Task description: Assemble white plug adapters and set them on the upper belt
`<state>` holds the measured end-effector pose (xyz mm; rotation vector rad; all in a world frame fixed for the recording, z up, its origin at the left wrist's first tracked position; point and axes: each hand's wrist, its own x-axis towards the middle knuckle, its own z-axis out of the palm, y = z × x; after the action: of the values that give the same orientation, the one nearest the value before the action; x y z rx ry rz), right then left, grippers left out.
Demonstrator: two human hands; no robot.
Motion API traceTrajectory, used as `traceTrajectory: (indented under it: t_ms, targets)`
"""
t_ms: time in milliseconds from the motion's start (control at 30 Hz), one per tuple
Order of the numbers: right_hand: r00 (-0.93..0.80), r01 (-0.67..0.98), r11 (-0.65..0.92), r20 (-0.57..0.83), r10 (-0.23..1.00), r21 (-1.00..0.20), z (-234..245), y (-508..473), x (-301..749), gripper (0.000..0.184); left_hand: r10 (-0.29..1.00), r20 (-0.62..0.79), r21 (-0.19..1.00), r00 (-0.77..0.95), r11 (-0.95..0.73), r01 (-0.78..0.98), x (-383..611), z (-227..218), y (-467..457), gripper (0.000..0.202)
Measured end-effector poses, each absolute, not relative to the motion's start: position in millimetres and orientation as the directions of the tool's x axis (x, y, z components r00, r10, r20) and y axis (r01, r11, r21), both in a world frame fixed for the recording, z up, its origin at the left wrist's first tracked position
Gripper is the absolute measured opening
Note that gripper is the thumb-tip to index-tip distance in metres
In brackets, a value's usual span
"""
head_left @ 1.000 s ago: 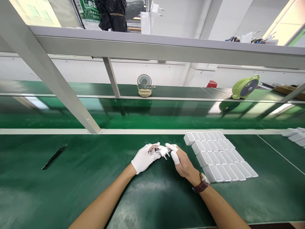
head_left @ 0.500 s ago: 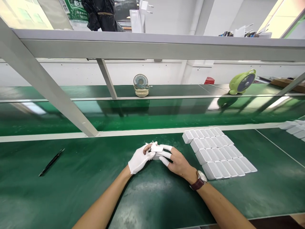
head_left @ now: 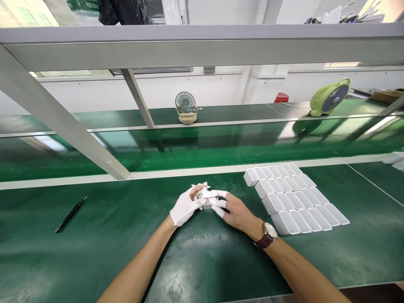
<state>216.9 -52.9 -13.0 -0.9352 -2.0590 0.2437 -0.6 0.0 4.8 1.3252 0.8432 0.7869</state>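
Both hands meet at the middle of the green worktop (head_left: 195, 256). My left hand (head_left: 186, 206), in a white glove with bare fingertips showing, is closed on the left side of a small white plastic case (head_left: 207, 206). From the right, my right hand (head_left: 235, 210) grips the same case; white finger cots cover its fingertips and a watch (head_left: 267, 235) is on the wrist. Small white pieces show between the fingers at the top of the case, too covered to make out. Rows of white open plastic cases (head_left: 293, 198) stand to the right of my right hand.
A black pen-like tool (head_left: 71, 214) lies at the left. Behind the worktop runs a green belt (head_left: 221, 143), with a small beige fan (head_left: 186, 107) and a lime-green fan (head_left: 330, 97) beyond it. A slanted metal post (head_left: 78, 134) and a shelf beam (head_left: 202, 52) cross the space ahead.
The flat white piece between my fingers no longer shows its broad face; it now sits lower against the case. Both hands have stayed almost in place while the head view tilted down slightly.
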Motion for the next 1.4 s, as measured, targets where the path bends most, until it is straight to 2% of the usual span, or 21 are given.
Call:
traceTrajectory:
  t_ms: [233,400,500,600,767,933,1133,1233,1333,1400]
  targets:
    - [-0.303,0.401,0.684,0.616,0.727,-0.609,-9.3,-52.3,210.6,0.031,0.875,-0.069,0.996,0.479,0.084,-0.008,-0.4,10.9,-3.3,0.066]
    - [-0.214,0.417,0.593,0.56,0.8,-0.688,-13.2,-52.7,209.5,0.041,0.869,-0.065,0.996,0.49,0.089,-0.028,-2.0,6.4,-2.1,0.068]
    - [-0.28,0.425,0.631,0.569,0.774,-0.649,-13.6,-52.4,210.5,0.039,0.871,-0.052,0.995,0.488,0.087,-0.048,-2.7,5.5,-1.1,0.066]
    - [-0.352,0.475,0.684,0.593,0.724,-0.553,-13.1,-51.9,212.5,0.041,0.881,-0.054,0.991,0.47,0.104,-0.082,-3.4,5.1,-0.3,0.067]
    - [-0.439,0.52,0.731,0.596,0.673,-0.442,-14.7,-51.8,212.1,0.044,0.893,0.011,0.99,0.45,0.054,-0.131,-5.4,-1.2,3.7,0.057]
    - [-0.367,0.508,0.753,0.686,0.628,-0.417,-6.2,-52.0,206.3,0.044,0.895,0.048,0.985,0.444,0.031,-0.167,-10.0,-0.5,5.1,0.054]
    - [-0.242,0.493,0.77,0.786,0.569,-0.406,23.5,-49.4,203.4,0.05,0.963,0.075,0.976,0.258,-0.018,-0.216,-16.1,5.7,6.7,0.058]
    - [-0.286,0.498,0.754,0.74,0.608,-0.428,15.9,-48.6,200.5,0.047,0.968,0.109,0.976,0.225,-0.061,-0.211,-13.6,8.0,4.1,0.067]
    - [-0.375,0.507,0.717,0.626,0.684,-0.479,-2.8,-49.4,198.1,0.042,0.929,0.199,0.973,0.313,-0.151,-0.172,-6.9,11.4,-3.6,0.082]
    - [-0.385,0.53,0.702,0.603,0.699,-0.475,-12.7,-50.1,197.7,0.041,0.894,0.24,0.971,0.378,-0.217,-0.102,-2.9,13.1,-8.7,0.077]
